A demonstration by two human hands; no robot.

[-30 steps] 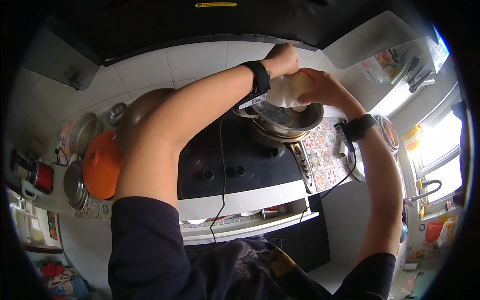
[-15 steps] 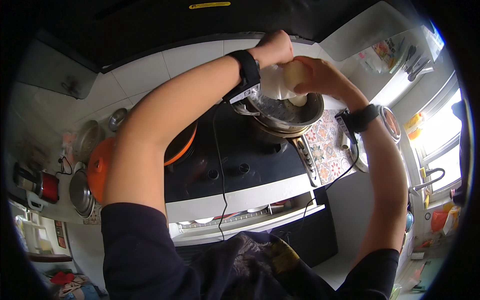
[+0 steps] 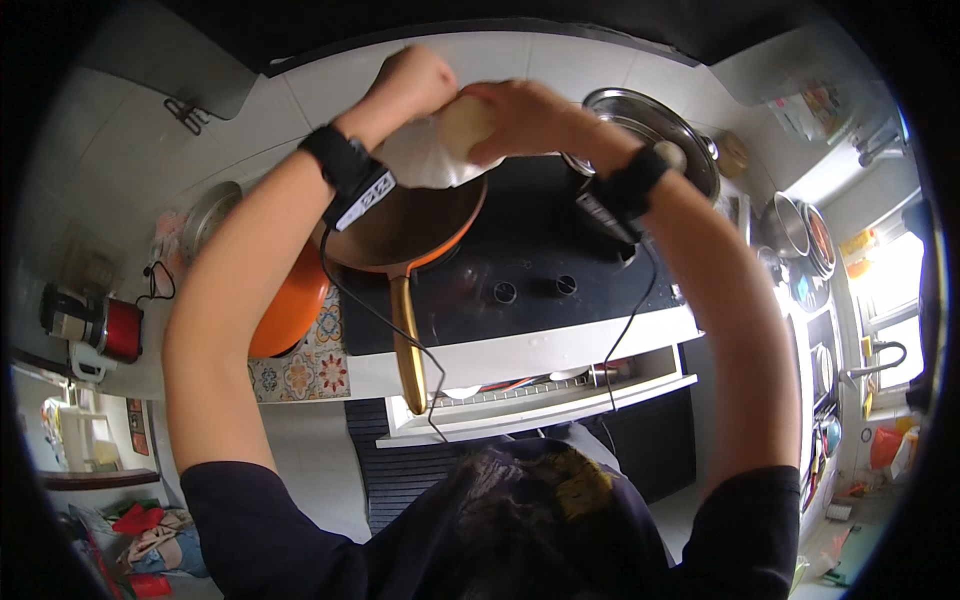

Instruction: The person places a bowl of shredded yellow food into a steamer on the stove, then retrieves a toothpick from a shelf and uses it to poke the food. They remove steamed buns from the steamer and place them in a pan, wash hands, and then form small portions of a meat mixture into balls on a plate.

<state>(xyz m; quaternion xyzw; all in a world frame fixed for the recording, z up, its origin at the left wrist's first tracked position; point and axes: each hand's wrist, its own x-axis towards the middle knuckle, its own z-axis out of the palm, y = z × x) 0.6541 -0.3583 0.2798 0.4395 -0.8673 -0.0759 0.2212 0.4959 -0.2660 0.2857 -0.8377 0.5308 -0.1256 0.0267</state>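
Observation:
My left hand (image 3: pixel 412 82) is closed in a fist at the top of a thin white plastic bag (image 3: pixel 415 160), which hangs above the frying pan (image 3: pixel 385 235). That pan has a brown inside, an orange outside and a gold handle, and it sits on the left of the black stove. Beside the bag, my right hand (image 3: pixel 535 118) has its fingers round a pale, round bun (image 3: pixel 467 124). Whether the bun is inside the bag or against it, I cannot tell. Partly behind my right forearm is a steel steamer pot (image 3: pixel 708 182) with another round bun (image 3: pixel 671 156) in it.
An orange pot or lid (image 3: pixel 290 310) stands left of the stove (image 3: pixel 530 240) on a patterned mat. Below the counter a drawer (image 3: pixel 540 408) is pulled out. Black cables hang from both wrist devices across the stove front. Steel bowls (image 3: pixel 785 225) stand at the right.
Both hands have moved left, from above the steamer pot to above the frying pan, carrying the bag and bun. The view has shifted too.

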